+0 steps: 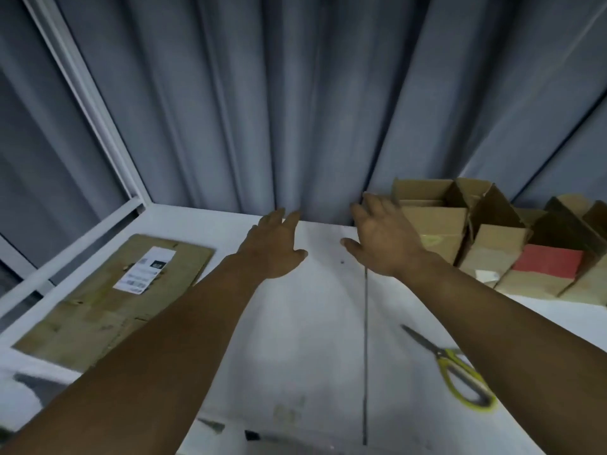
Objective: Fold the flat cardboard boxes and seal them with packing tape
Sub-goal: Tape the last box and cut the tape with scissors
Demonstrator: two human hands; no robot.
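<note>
1. The flat cardboard box [111,300] lies on the left part of the white tabletop [312,339], near its left edge and well apart from both hands. A white shipping label [144,270] faces up on its far half.
2. What could go wrong: the box sits close to the tabletop's left edge, so a careless pull could probably slide it off. Its surface looks worn and creased, so a panel may bend off its scored line when opened, leaving the flaps to meet badly for taping.
3. No packing tape shows anywhere in view, so sealing may stall until a roll is found.
4. The box's long axis runs from the near left toward the far side, leaning slightly right; its far short end points toward the curtain [295,110].
5. The left hand [272,247] reaches out over the middle of the tabletop, palm down, fingers straight and spread, holding nothing.
6. The right hand [384,244] is just beside it, fingers likewise spread and empty. The two hands are apart, with bare tabletop between them.
7. Behind the right hand, at the far right, stand several opened cardboard boxes [430,221] with flaps up; one carries a red patch [547,266].
8. Yellow-handled scissors [460,372] lie on the near right, partly under the right forearm; a sweeping arm might knock them.
9. A white window frame [92,103] borders the left.
</note>
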